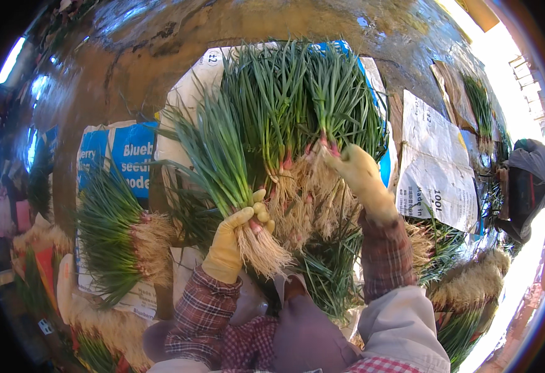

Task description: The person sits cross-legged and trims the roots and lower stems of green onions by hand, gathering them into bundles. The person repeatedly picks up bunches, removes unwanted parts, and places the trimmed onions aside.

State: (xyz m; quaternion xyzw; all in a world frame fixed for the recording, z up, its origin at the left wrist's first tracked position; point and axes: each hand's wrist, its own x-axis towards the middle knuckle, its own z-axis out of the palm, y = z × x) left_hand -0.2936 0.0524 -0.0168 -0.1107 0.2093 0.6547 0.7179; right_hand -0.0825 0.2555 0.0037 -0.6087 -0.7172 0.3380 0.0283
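My left hand [239,233], in a yellow glove, grips a bunch of young allium plants [223,172] around the lower stems. Its green leaves point up and left, and pale roots hang below the fist. My right hand [363,179], in a similar, dirtier glove, pinches a few stalks [324,116] by their pinkish bases at the right of a large pile. The fingertips are partly hidden behind the thumb and roots. That pile of allium plants [265,98] lies before me with leaves away and tangled roots towards me, on a white and blue plastic sack [188,93].
On my left a sorted stack of plants [114,233] lies across a printed sack [132,156]. Another white sack [435,158] is spread at right. Root-up bundles [470,279] stand at lower right and more bundles [109,326] at lower left. Loose leaves [333,270] litter the ground near my knees.
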